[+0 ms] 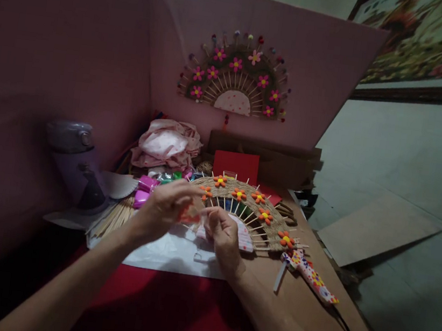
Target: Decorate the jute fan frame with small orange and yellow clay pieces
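Observation:
My left hand (160,206) is raised over the near side of the work, fingers curved around a small, blurred orange translucent piece (189,213). Close beside it, my right hand (224,239) is closed in a pinch at the piece's edge; what its fingertips grip is too small to tell. Behind both hands lies a half-round fan (273,229) of sticks woven with twine, bearing orange flowers with yellow centres. Its pale spotted inner half-circle (242,233) is partly covered by my right hand. White paper (152,254) lies under my hands.
A flower-covered glue gun (312,278) with a black cord rests at the right on brown cardboard (326,320). At left stand a purple bottle (80,168) and thin sticks (114,219). Crumpled pink cloth (169,145) lies behind. A finished-looking fan (235,75) hangs on the pink panel.

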A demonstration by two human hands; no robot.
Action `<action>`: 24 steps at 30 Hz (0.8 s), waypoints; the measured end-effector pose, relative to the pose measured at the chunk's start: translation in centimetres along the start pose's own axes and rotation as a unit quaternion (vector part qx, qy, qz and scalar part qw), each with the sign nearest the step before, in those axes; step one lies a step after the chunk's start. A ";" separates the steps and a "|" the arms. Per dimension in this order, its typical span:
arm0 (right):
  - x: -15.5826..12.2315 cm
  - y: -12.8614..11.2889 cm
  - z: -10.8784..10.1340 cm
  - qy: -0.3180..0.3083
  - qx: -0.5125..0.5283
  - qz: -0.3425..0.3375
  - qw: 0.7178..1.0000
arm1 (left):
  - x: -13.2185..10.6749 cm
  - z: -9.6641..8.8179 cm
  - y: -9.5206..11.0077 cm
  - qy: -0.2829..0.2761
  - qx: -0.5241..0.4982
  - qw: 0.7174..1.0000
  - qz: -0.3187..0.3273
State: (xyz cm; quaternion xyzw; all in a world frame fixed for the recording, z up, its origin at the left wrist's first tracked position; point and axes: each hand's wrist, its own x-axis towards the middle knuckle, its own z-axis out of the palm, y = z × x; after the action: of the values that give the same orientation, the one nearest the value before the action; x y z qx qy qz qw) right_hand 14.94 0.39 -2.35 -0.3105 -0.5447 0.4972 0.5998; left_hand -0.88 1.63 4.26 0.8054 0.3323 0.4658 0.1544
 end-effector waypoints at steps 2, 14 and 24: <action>-0.3 -0.1 0.3 -0.023 -0.050 -0.008 0.998 | -1.5 1.2 -0.2 -0.009 -0.007 0.999 0.031; -0.7 0.0 0.9 -0.152 0.125 0.152 0.969 | -3.9 1.8 -2.0 0.032 -0.110 0.991 -0.075; -0.6 -0.2 0.7 -0.175 0.141 0.185 0.957 | -4.1 2.1 -2.3 0.016 -0.085 0.995 -0.057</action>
State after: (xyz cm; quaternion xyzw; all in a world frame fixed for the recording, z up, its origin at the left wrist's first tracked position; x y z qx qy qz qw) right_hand 14.41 -0.39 -2.23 -0.2264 -0.4983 0.7176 0.4307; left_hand -1.43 0.67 -0.75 0.7616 0.3396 0.4954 0.2431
